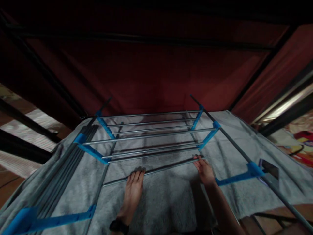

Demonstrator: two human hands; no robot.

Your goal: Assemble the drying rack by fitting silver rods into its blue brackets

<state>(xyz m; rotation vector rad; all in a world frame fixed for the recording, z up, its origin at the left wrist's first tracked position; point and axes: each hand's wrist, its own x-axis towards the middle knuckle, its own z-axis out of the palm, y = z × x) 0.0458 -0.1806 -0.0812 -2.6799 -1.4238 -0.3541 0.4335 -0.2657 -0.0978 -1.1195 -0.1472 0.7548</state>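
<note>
Resting flat with fingers together, the left hand [133, 189] touches a loose metal rod [154, 171]; the right hand [204, 171] pinches its far end, beside the blue-jointed rack [149, 137].

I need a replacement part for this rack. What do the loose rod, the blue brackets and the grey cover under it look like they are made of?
Loose rod: probably metal, thin and grey with a dull sheen. Blue brackets: likely moulded plastic, bright and matte. Grey cover: soft fabric with a fuzzy nap, like fleece or towelling.

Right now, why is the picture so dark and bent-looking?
Head view: dim light, the red fabric backdrop nearly black at top; wide lens bows the side poles; both hands on the loose rod look slightly soft.
</note>
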